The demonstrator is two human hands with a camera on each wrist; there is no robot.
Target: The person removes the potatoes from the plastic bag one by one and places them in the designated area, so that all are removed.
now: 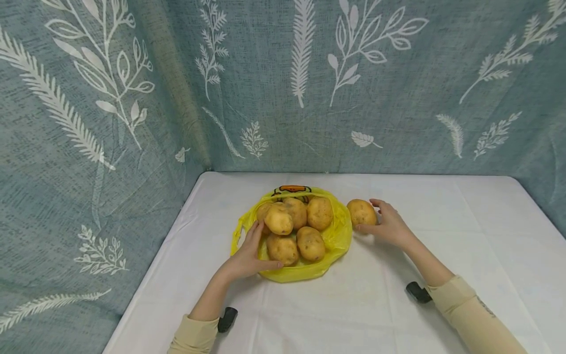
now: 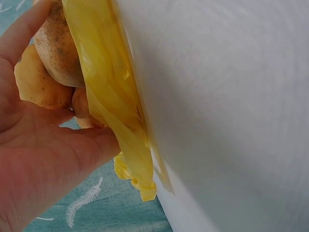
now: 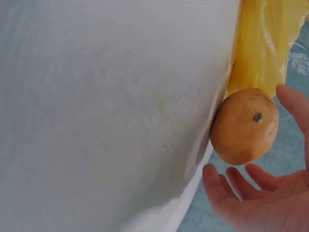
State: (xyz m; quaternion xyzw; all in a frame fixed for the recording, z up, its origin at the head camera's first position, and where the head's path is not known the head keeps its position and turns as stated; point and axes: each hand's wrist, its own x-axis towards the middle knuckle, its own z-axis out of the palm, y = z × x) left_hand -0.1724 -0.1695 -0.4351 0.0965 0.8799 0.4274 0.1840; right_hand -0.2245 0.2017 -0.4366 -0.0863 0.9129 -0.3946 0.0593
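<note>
Several potatoes (image 1: 310, 244) lie in an opened yellow plastic bag (image 1: 289, 274) on the table. My left hand (image 1: 247, 255) is at the bag's left side, with its fingers beside the top potato (image 1: 279, 220) and its thumb along the front rim. In the left wrist view, that hand (image 2: 43, 154) has its fingers extended next to the potatoes (image 2: 43, 82) and the bag (image 2: 106, 63). One loose potato (image 1: 361, 213) sits just right of the bag. My right hand (image 1: 389, 226) is spread around its right side; the right wrist view shows a gap between the fingertips (image 3: 210, 174) and this potato (image 3: 245, 126).
A white cloth (image 1: 345, 305) covers the table. Blue-green curtains with white leaf prints (image 1: 274, 132) hang behind the table and on its left. A small black device (image 1: 227, 319) is by the left wrist, and another black device (image 1: 418, 292) by the right.
</note>
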